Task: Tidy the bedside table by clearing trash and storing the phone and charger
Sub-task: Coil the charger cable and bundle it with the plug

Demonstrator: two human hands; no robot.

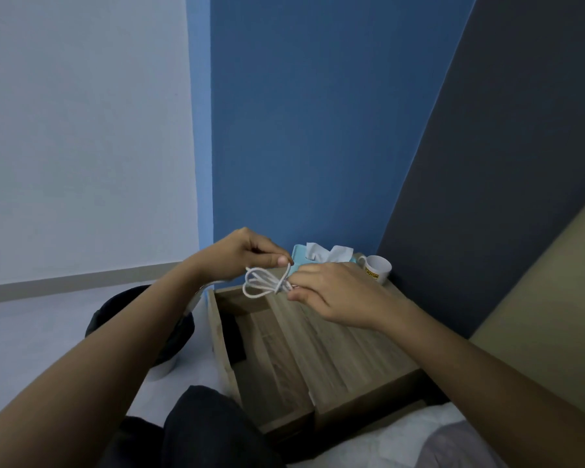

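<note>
You hold a white charger cable (pixel 262 282) in the air above the far left corner of the wooden worktop (pixel 345 352), both arms stretched out in front of you. Your left hand (pixel 242 253) pinches one strand of the cable between thumb and forefinger, fingers curled together on it. Your right hand (pixel 331 293) is clamped on the bunched end of the same cable, where several loops gather and fan out to the left. Just below the loops, the worktop's drawer (pixel 271 363) stands open on the left side, its wooden floor showing; a dark flat thing (pixel 235 337) lies against its left wall, too dim to tell what it is. At the far edge of the worktop, behind your hands, sits a light blue tissue box (pixel 299 256) with white tissue sticking up, and just right of it a white mug (pixel 377 269) with a yellow label, close to the dark wall. A black bag (pixel 142 319) rests on the floor to the left of the drawer.
</note>
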